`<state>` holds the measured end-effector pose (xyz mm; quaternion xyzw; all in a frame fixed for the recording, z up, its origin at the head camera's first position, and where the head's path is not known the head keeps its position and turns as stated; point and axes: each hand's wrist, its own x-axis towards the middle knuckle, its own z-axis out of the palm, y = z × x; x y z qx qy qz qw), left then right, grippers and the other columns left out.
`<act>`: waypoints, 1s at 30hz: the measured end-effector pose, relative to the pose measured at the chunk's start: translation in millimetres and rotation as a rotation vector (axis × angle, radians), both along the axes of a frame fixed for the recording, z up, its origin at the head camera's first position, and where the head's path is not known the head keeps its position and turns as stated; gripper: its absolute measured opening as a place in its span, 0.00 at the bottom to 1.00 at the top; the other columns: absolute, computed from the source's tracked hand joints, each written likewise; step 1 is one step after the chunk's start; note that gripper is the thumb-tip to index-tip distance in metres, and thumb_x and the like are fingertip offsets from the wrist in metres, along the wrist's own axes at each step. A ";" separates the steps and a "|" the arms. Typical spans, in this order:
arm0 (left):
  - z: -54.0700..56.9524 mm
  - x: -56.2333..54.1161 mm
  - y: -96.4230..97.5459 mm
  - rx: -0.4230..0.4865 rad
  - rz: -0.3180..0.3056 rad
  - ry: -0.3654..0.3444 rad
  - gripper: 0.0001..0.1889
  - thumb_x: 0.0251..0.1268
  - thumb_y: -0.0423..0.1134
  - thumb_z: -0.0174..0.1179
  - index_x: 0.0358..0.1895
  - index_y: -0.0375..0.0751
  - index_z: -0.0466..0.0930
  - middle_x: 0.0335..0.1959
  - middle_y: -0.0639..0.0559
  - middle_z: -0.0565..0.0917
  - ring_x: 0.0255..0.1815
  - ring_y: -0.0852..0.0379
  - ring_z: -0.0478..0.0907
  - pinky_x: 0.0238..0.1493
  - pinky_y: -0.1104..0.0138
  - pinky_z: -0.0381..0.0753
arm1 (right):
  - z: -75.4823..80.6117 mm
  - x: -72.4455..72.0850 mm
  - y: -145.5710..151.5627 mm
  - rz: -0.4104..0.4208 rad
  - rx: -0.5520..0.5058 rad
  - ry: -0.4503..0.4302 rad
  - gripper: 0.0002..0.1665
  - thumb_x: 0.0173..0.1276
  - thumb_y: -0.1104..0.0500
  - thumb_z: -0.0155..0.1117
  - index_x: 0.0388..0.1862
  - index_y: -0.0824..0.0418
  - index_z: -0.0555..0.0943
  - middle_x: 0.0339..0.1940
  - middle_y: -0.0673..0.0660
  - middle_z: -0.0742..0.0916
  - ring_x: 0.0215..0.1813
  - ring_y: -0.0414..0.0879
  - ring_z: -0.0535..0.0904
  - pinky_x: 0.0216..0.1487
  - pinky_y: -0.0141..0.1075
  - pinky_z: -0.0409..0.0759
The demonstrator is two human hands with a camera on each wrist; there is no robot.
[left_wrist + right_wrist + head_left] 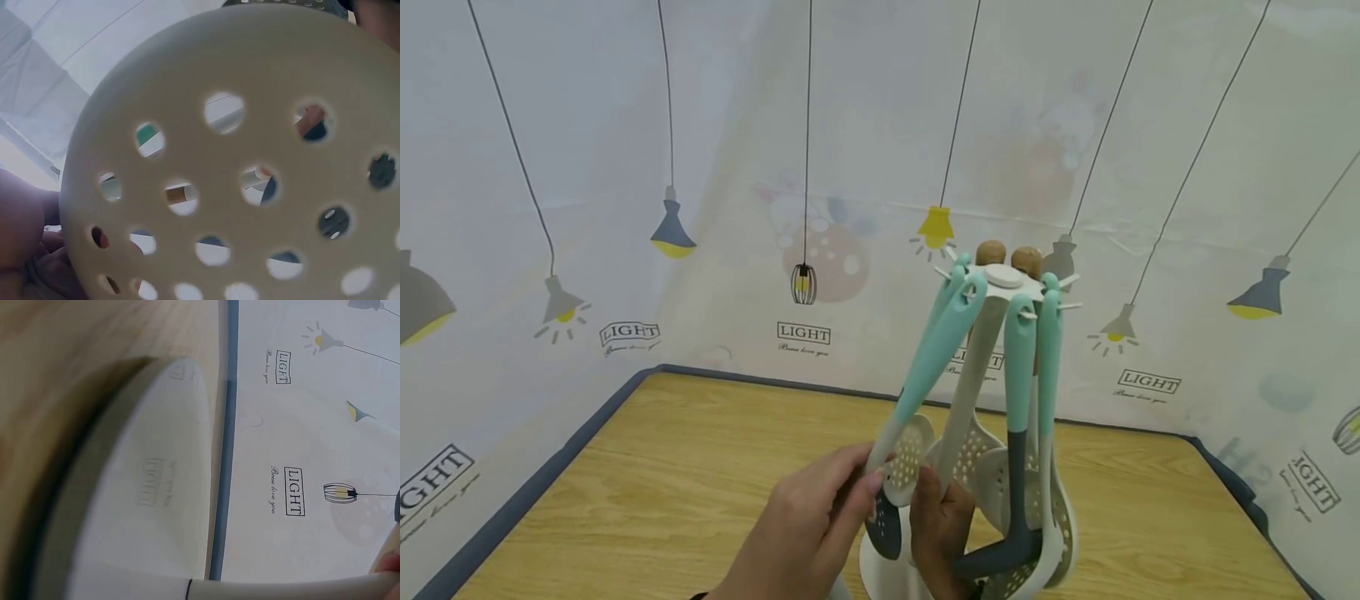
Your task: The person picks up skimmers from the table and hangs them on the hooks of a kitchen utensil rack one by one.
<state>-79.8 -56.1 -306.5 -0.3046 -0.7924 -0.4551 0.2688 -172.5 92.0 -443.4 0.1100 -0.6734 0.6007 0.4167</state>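
Note:
A utensil stand with a pale pole point(976, 375) and a white round base point(880, 571) rises in the head view, kitchen tools hanging from its top. My left hand point(805, 521) pinches the light neck of a skimmer point(936, 350) whose mint handle reaches up to a hook. Its cream perforated head point(169, 81) fills the left wrist view; from the head camera my hand mostly hides it. My right hand point(942, 517) grips the lower pole. A dark turner point(1018, 500) and a dark perforated tool point(886, 525) hang close by the hands.
Two wooden knobs point(990, 252) stick up at the top of the stand. A wood-grain table point(700, 467) lies beneath, with a dark blue border point(602, 425) along its edges. Behind it hangs a pale cloth point(880, 125) printed with lamps.

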 end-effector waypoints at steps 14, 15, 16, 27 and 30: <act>-7.1 -5.4 7.8 -0.003 0.002 0.017 0.06 0.76 0.30 0.55 0.48 0.36 0.79 0.28 0.58 0.76 0.29 0.73 0.70 0.28 0.79 0.76 | 2.2 5.4 1.4 -0.029 0.049 -0.116 0.29 0.76 0.64 0.58 0.10 0.65 0.69 0.06 0.59 0.72 0.15 0.24 0.59 0.14 0.23 0.58; -7.2 -5.5 8.5 -0.006 0.004 0.007 0.06 0.77 0.31 0.54 0.48 0.36 0.80 0.28 0.58 0.76 0.29 0.73 0.70 0.28 0.79 0.76 | 3.0 6.1 1.8 -0.029 0.055 -0.132 0.28 0.76 0.65 0.58 0.11 0.65 0.70 0.06 0.59 0.73 0.15 0.24 0.59 0.14 0.23 0.58; -7.2 -5.5 9.5 -0.009 0.007 -0.010 0.06 0.77 0.32 0.54 0.48 0.36 0.80 0.28 0.58 0.76 0.29 0.73 0.70 0.28 0.78 0.76 | 3.3 6.9 2.3 -0.023 0.053 -0.156 0.27 0.75 0.66 0.59 0.12 0.65 0.71 0.07 0.57 0.73 0.15 0.25 0.60 0.14 0.23 0.59; -17.2 -7.3 15.5 -0.035 0.018 -0.095 0.11 0.75 0.36 0.59 0.53 0.35 0.81 0.36 0.52 0.84 0.32 0.71 0.77 0.29 0.78 0.80 | 2.6 15.9 15.4 0.157 0.068 -0.400 0.12 0.62 0.68 0.71 0.27 0.63 0.75 0.19 0.47 0.75 0.20 0.32 0.70 0.23 0.29 0.72; -23.4 -8.9 16.2 -0.047 0.027 -0.043 0.11 0.73 0.34 0.60 0.53 0.34 0.82 0.39 0.49 0.86 0.34 0.68 0.82 0.32 0.78 0.82 | 0.0 18.0 20.8 0.197 0.098 -0.420 0.11 0.62 0.66 0.74 0.32 0.63 0.77 0.23 0.47 0.77 0.21 0.31 0.66 0.23 0.27 0.69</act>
